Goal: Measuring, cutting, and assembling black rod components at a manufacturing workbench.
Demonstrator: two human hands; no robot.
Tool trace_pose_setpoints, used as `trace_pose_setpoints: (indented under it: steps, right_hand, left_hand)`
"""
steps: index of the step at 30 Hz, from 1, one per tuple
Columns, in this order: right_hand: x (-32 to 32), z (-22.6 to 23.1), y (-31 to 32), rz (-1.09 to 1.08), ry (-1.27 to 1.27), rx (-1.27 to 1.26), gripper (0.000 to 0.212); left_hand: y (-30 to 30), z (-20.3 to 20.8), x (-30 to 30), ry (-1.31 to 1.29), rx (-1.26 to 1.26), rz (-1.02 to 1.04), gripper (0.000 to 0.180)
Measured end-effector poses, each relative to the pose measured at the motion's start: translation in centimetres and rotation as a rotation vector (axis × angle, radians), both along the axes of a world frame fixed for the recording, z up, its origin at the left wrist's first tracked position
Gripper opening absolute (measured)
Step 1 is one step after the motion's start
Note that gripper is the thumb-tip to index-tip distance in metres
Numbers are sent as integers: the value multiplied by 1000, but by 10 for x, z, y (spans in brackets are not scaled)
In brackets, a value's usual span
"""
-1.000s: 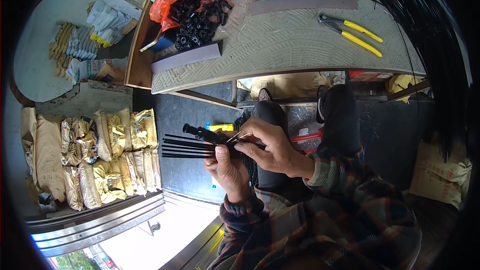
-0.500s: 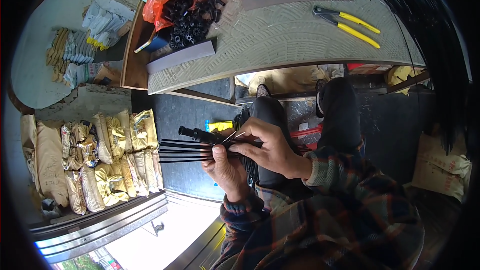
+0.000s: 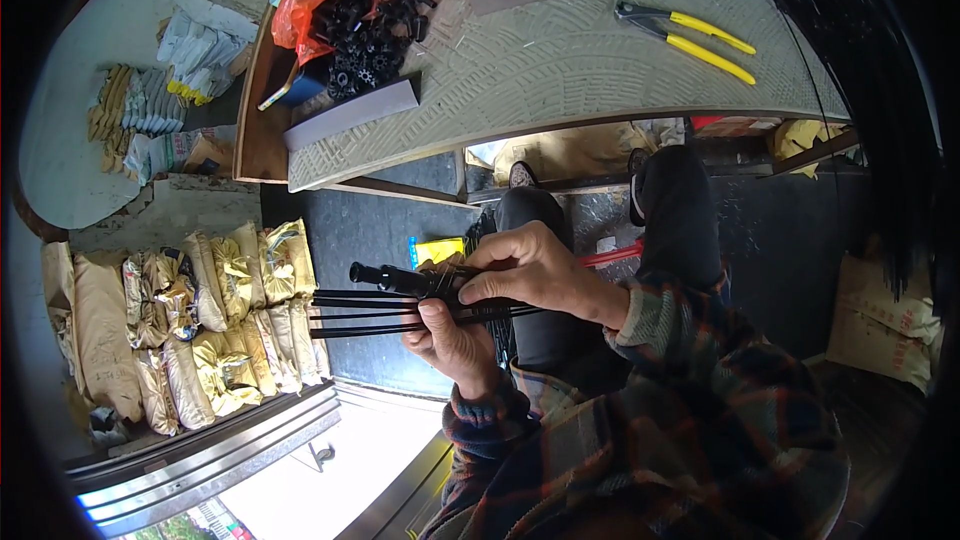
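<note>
Above my lap, my left hand (image 3: pixel 458 345) is wrapped round a bundle of thin black rods (image 3: pixel 350 330), whose ends fan out to the left. A black tubular fitting (image 3: pixel 400 280) with a stepped, rounded end lies across the top of the bundle, also in my left hand's grip. My right hand (image 3: pixel 540 275) bends over from the right, thumb and fingers pressed together at the fitting's inner end, where the rods meet it. A fine glint shows at the fingertips, but what they pinch is mostly hidden.
On the workbench (image 3: pixel 540 80) ahead lie yellow-handled pliers (image 3: pixel 690 38), flat metal strips (image 3: pixel 355 115) and an orange bag (image 3: pixel 320 0) beside black plastic parts (image 3: pixel 365 50). Long black strands (image 3: pixel 895 140) hang at right. Packed sacks (image 3: pixel 105 330) line the left floor.
My right fingers have closed in on the fitting's inner end, and the thin shiny wire seen at the fingertips is now mostly covered. The rod ends have spread a little lower.
</note>
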State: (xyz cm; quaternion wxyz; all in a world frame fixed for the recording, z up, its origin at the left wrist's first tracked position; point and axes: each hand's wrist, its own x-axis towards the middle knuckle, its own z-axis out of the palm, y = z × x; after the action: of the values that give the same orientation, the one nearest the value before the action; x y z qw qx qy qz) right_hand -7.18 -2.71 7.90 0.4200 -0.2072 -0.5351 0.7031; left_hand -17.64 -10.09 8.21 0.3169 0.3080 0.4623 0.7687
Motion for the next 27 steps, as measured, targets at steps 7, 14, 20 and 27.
trace_pose_setpoints:
  steps: [7,14,20,27]
  right_hand:
    - [10,2,3,28,-6,79,19]
    - [11,-1,-2,-20,26,101,21]
    - [2,5,-17,-164,-43,84,17]
    - [0,-7,-20,-220,25,334,15]
  left_hand:
    - [0,3,8,25,-12,25,52]
    - [0,7,17,30,-10,-4,53]
    - [3,4,19,5,-53,-35,54]
    - [1,5,17,-178,-18,-85,47]
